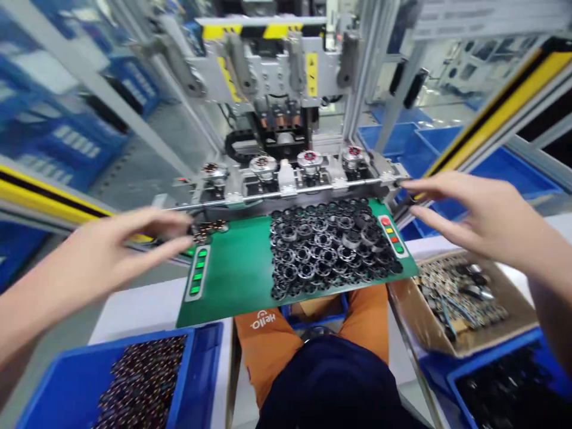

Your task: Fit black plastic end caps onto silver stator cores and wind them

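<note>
My left hand (120,244) is at the left end of the machine's front, its thumb and fingers apart and slightly blurred. Its fingertips are close to a small dark part at the panel's edge; I cannot tell whether they touch it. Opposite, my right hand (478,211) has its thumb and fingers spread around a black fitting (407,201) at the right end; contact is unclear. Between the hands, a green work panel (241,268) bears many black ring-shaped parts (322,256). Several copper-wound cores (208,231) lie near my left fingertips.
Behind the panel, a fixture rail (308,189) carries several round seats with parts, including a red-marked one (310,158). A press head (277,71) is above. Lower left is a blue bin (187,369) of wound cores; at right are a cardboard box (406,310) and another blue bin (460,393).
</note>
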Tool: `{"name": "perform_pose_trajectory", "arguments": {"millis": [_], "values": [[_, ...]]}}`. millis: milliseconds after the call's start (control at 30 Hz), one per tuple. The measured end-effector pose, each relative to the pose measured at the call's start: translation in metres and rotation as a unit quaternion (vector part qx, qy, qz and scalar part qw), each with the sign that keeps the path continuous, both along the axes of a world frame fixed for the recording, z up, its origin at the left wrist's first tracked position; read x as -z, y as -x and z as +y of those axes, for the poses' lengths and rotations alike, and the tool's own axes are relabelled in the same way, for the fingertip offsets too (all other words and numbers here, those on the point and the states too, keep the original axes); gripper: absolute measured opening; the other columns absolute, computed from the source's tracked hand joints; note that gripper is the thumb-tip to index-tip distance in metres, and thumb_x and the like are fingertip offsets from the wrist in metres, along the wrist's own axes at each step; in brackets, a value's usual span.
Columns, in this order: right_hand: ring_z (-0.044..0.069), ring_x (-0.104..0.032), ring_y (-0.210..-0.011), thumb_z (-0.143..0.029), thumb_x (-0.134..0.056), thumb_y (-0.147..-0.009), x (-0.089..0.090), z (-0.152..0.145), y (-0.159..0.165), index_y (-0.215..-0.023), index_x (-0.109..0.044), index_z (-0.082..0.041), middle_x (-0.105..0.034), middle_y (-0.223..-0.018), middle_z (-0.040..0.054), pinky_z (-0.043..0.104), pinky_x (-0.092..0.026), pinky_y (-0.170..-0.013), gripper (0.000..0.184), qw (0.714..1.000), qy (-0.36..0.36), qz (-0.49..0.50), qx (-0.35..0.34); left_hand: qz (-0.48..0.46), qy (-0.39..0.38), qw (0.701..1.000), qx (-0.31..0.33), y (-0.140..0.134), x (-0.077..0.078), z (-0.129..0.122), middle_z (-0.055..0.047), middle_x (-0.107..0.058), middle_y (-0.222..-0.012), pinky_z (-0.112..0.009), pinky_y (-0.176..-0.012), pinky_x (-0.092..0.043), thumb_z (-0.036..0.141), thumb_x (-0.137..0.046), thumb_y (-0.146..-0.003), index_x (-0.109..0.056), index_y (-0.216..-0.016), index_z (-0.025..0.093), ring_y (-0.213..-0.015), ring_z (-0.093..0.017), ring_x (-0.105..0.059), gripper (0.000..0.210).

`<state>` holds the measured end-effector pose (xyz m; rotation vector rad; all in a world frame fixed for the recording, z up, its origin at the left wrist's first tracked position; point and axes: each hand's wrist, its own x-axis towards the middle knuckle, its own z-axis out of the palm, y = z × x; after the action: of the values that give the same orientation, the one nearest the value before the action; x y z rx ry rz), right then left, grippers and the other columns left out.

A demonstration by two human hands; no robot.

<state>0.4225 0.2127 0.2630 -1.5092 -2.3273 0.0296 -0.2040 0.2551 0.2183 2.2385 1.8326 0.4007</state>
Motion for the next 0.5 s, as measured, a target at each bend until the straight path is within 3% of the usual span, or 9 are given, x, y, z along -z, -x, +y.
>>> {"name": "perform_pose_trajectory", "arguments": {"millis": [33, 67, 100, 167, 233, 367, 500], "values": [[0.034, -0.091, -0.118, -0.05, -0.069, -0.118, -0.016, 0.035, 0.047, -0.155, -0.086, -0.033, -0.094, -0.139, 0.0101, 0.055, -0.072, -0.113, 0.044, 0.998, -0.009, -0.008, -0.054, 0.056, -0.03, 0.998, 0.023, -0.01, -0.015, 0.035, 0.005, -0.089, -0.139, -0.05, -0.13, -0.064, 0.09, -0.061, -0.1, -0.086, -0.139, 0.041, -0.131, -0.031, -0.084, 0.067], [0.033, -0.091, -0.117, -0.044, -0.069, -0.118, -0.026, 0.069, 0.095, -0.154, -0.088, -0.031, -0.094, -0.135, 0.0085, 0.053, -0.072, -0.112, 0.043, 0.995, 0.007, -0.024, -0.093, 0.132, -0.056, 0.989, 0.023, -0.02, -0.023, 0.067, -0.007, -0.086, -0.144, -0.053, -0.132, -0.062, 0.082, -0.052, -0.104, -0.086, -0.142, 0.03, -0.137, -0.034, -0.08, 0.073], [0.033, -0.091, -0.119, -0.039, -0.071, -0.117, -0.03, 0.104, 0.142, -0.157, -0.087, -0.03, -0.095, -0.132, 0.0077, 0.053, -0.071, -0.113, 0.044, 0.993, 0.03, -0.041, -0.109, 0.159, -0.058, 0.985, 0.013, -0.029, -0.025, 0.097, -0.015, -0.081, -0.151, -0.057, -0.138, -0.057, 0.072, -0.054, -0.108, -0.086, -0.147, 0.023, -0.148, -0.038, -0.074, 0.07], [0.035, -0.088, -0.134, -0.033, -0.071, -0.12, -0.022, 0.166, 0.222, -0.169, -0.08, -0.026, -0.093, -0.142, 0.0109, 0.055, -0.068, -0.124, 0.05, 0.989, 0.085, -0.095, -0.079, 0.176, -0.054, 0.983, -0.011, -0.039, -0.016, 0.144, -0.02, -0.077, -0.159, -0.057, -0.141, -0.053, 0.06, -0.069, -0.109, -0.085, -0.152, 0.02, -0.158, -0.039, -0.067, 0.06], [0.037, -0.082, -0.147, -0.028, -0.075, -0.12, -0.004, 0.215, 0.277, -0.175, -0.074, -0.02, -0.087, -0.157, 0.0175, 0.055, -0.065, -0.132, 0.055, 0.983, 0.111, -0.129, -0.064, 0.182, -0.049, 0.981, -0.037, -0.04, 0.002, 0.174, -0.023, -0.075, -0.161, -0.06, -0.137, -0.056, 0.056, -0.077, -0.111, -0.084, -0.153, 0.02, -0.16, -0.044, -0.065, 0.056], [0.034, -0.081, -0.144, -0.046, -0.087, -0.119, 0.026, 0.273, 0.322, -0.162, -0.077, -0.021, -0.078, -0.165, 0.016, 0.059, -0.073, -0.122, 0.051, 0.961, 0.186, -0.203, -0.024, 0.18, -0.031, 0.982, -0.036, -0.027, 0.029, 0.203, -0.023, -0.076, -0.16, -0.062, -0.135, -0.056, 0.057, -0.081, -0.113, -0.087, -0.149, 0.021, -0.162, -0.048, -0.064, 0.051], [0.032, -0.083, -0.137, -0.048, -0.088, -0.118, 0.035, 0.299, 0.339, -0.157, -0.078, -0.019, -0.08, -0.159, 0.016, 0.055, -0.075, -0.116, 0.05, 0.921, 0.294, -0.254, 0.009, 0.185, -0.003, 0.983, -0.003, -0.017, 0.038, 0.226, -0.023, -0.072, -0.169, -0.063, -0.14, -0.052, 0.057, -0.082, -0.113, -0.088, -0.156, 0.021, -0.168, -0.051, -0.057, 0.056]]}}
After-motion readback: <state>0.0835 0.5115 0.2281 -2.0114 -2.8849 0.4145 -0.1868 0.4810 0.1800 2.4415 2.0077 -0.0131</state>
